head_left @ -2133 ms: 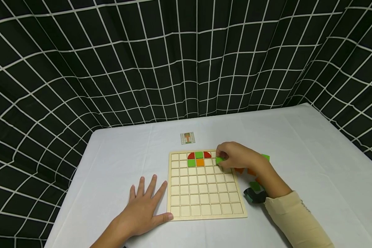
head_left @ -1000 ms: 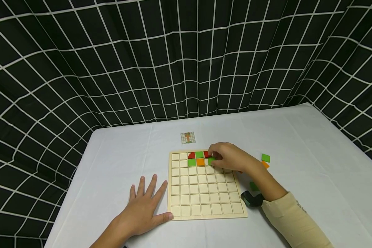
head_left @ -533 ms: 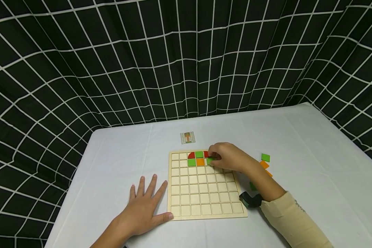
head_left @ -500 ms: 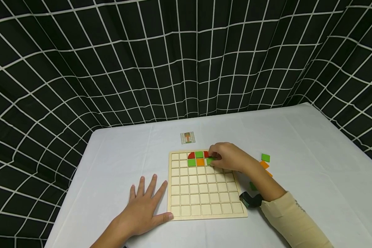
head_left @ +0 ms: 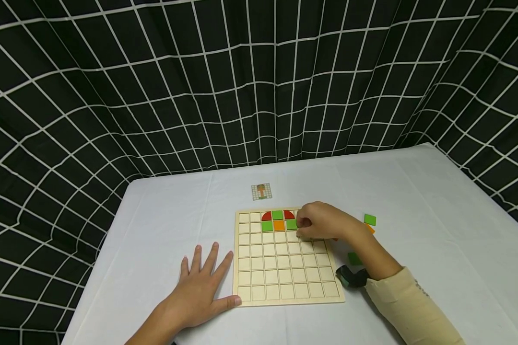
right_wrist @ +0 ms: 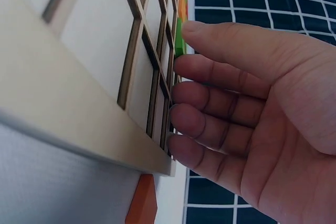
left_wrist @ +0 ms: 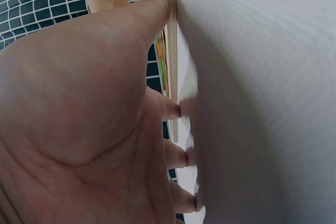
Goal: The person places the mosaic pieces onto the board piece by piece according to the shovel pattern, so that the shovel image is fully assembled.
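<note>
A pale wooden grid board (head_left: 287,277) lies on the white table. Red quarter-round tiles (head_left: 266,217) flank a green tile in its top row. Below them an orange square tile (head_left: 278,225) sits between two green ones. My right hand (head_left: 323,221) is at the right edge of the right-hand green square tile (head_left: 291,224), fingers loosely bent and nothing gripped. In the right wrist view the thumb tip is close against a green tile (right_wrist: 180,38); contact is unclear. My left hand (head_left: 200,292) lies flat with spread fingers, its thumb on the board's lower left corner.
A small printed grid card (head_left: 261,191) lies beyond the board. Right of the board are loose tiles, among them a green tile (head_left: 370,219) and a dark green one (head_left: 354,258), partly behind the right forearm. A black wrist device (head_left: 351,277) hangs under that forearm.
The right hand brought the green tile left into the second-row cell beside the orange one, then let go and drew slightly right. The left hand stays put.
</note>
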Tool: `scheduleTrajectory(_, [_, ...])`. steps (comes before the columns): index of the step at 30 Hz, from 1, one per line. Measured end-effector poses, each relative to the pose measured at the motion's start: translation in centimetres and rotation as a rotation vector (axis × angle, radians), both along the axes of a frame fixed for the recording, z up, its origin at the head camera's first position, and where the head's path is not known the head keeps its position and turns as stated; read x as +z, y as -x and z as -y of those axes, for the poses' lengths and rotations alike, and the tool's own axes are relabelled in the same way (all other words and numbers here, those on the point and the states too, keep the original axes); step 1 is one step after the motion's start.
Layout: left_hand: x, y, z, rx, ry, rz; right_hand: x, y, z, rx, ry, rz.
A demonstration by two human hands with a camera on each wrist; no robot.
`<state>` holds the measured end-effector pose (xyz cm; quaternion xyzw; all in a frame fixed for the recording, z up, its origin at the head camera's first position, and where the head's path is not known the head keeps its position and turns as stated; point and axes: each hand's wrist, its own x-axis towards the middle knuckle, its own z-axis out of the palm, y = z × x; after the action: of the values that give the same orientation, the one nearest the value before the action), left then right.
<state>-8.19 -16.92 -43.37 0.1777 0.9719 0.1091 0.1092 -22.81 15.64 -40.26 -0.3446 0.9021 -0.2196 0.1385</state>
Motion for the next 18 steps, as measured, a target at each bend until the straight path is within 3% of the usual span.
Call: scheduleTrajectory(18, [-0.12,0.03,-0.06,-0.008,-0.002,-0.012,0.10,-0.15,0.20,0.008,0.017,-0.024])
